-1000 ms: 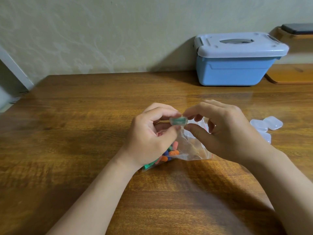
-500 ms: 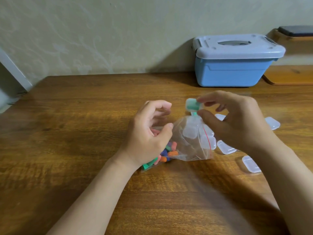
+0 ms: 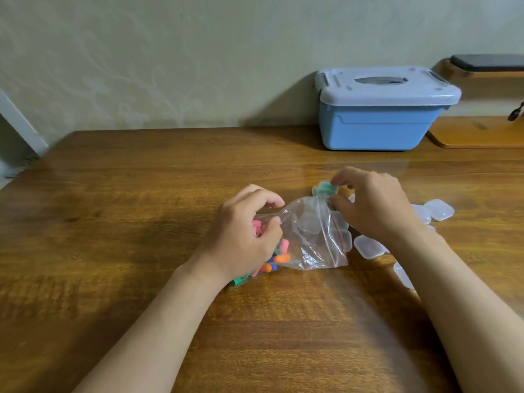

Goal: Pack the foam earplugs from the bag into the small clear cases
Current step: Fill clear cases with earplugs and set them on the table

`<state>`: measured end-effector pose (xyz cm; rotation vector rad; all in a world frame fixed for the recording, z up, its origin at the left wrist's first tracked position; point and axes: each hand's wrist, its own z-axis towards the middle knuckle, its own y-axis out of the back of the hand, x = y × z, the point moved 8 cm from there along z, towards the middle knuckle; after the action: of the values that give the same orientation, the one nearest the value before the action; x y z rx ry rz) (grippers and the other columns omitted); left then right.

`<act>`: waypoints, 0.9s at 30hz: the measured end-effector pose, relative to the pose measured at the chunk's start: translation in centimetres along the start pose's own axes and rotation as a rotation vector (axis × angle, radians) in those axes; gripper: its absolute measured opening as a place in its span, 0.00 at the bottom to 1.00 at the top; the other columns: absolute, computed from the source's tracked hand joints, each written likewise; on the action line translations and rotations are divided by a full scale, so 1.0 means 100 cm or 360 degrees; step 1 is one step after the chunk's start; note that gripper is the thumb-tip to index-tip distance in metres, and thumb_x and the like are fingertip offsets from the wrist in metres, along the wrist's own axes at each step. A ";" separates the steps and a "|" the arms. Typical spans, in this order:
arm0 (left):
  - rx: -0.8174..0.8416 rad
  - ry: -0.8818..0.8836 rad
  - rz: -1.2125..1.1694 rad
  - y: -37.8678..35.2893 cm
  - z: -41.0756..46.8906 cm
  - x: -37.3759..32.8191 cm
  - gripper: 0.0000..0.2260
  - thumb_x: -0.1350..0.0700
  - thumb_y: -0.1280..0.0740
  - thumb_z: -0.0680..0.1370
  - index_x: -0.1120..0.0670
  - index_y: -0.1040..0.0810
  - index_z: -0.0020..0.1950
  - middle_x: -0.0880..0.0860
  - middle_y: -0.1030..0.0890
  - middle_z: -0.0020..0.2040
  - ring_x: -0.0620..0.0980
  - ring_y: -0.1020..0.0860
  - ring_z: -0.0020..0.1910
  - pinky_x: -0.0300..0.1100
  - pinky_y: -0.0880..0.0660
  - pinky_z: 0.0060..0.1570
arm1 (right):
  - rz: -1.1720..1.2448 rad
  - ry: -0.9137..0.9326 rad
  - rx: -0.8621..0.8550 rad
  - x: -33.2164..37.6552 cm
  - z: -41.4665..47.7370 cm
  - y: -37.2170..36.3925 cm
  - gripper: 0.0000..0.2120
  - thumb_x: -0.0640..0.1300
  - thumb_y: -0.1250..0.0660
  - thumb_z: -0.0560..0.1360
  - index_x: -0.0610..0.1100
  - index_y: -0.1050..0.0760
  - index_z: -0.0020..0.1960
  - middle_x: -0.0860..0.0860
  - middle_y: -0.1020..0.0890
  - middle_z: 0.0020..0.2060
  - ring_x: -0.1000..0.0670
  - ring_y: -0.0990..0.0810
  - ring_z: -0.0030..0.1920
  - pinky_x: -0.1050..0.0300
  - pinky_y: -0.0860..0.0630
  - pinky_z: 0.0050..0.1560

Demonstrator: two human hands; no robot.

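Home room: patterned wallpaper, wooden table, blue storage box.

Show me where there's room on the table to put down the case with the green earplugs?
The table is bare left of the left hand and bag, and behind them up to the blue box. Right of the bag, empty clear cases crowd it.
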<state>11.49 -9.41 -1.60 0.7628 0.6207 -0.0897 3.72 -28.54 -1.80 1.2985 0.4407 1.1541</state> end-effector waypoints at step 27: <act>-0.0042 -0.0180 0.0126 0.004 -0.001 -0.010 0.06 0.63 0.34 0.76 0.59 0.18 0.50 0.53 0.19 0.47 0.44 0.21 0.46 0.30 0.23 0.42 | -0.0141 0.0245 0.0565 0.018 -0.024 0.004 0.10 0.39 0.34 0.76 0.53 0.21 0.50 0.53 0.17 0.45 0.51 0.20 0.45 0.50 0.18 0.46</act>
<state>10.75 -9.23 -0.82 0.7505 0.4828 -0.0515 2.37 -25.86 -1.58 1.4812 0.8381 1.1384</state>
